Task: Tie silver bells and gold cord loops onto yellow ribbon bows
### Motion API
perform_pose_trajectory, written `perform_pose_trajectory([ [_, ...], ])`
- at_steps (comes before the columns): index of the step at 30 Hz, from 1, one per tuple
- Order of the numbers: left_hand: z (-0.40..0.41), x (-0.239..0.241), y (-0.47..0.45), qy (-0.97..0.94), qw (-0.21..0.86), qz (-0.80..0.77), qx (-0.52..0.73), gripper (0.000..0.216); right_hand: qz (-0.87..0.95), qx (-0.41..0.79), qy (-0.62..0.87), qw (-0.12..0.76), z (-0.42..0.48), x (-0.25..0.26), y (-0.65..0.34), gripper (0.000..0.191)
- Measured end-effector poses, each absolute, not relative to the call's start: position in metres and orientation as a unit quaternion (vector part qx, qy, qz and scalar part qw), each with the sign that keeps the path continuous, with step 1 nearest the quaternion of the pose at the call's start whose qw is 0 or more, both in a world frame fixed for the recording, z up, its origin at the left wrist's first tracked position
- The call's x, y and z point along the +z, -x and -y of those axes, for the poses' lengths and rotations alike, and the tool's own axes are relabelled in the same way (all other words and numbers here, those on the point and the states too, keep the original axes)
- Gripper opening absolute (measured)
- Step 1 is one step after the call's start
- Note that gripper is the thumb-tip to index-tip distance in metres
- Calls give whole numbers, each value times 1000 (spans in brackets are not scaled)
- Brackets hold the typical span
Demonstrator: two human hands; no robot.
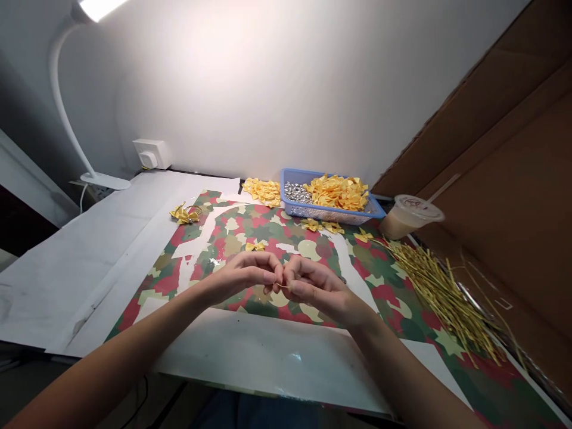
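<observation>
Over the patterned paper, my left hand (252, 273) and my right hand (315, 287) meet fingertip to fingertip. A thin golden cord (282, 286) shows between them, pinched by both hands. Whatever else the fingers may cover is hidden. Just beyond my fingers lies a yellow ribbon bow (255, 246). Farther off, a blue plastic basket (308, 210) contains a heap of yellow bows (339, 192) and many small silver bells (297, 192).
Golden cords (442, 292) lie bundled at the right beside a lidded cup with a straw (409, 215). More bows (263, 191) are piled left of the basket; others (184, 213) sit at the left. A white lamp (62, 89) stands at the back left, and a cardboard wall (500, 137) borders the right.
</observation>
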State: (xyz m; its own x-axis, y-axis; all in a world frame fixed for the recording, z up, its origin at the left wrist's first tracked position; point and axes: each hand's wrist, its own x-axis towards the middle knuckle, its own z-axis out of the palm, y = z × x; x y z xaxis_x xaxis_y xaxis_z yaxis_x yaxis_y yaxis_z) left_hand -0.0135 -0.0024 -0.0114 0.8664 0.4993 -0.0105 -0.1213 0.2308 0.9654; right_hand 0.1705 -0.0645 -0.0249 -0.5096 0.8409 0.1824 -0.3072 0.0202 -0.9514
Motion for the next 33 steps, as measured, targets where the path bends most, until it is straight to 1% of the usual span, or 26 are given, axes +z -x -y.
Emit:
perform_pose_trajectory([
  [5,5,-9,16,-628,739,-145,197,12,554,681,226,422,64,-27,-170,24],
  [10,7,-7,16,-645,718,-155,211,11,549,681,221,430,64,-28,-168,21],
  [18,9,-7,14,-631,730,-155,209,11,526,710,187,430,62,-31,-167,16],
  [26,8,-11,14,-608,751,-147,210,10,519,717,171,433,63,-34,-164,18],
  [33,7,-11,15,-615,744,-151,212,10,522,709,166,444,63,-38,-162,17],
])
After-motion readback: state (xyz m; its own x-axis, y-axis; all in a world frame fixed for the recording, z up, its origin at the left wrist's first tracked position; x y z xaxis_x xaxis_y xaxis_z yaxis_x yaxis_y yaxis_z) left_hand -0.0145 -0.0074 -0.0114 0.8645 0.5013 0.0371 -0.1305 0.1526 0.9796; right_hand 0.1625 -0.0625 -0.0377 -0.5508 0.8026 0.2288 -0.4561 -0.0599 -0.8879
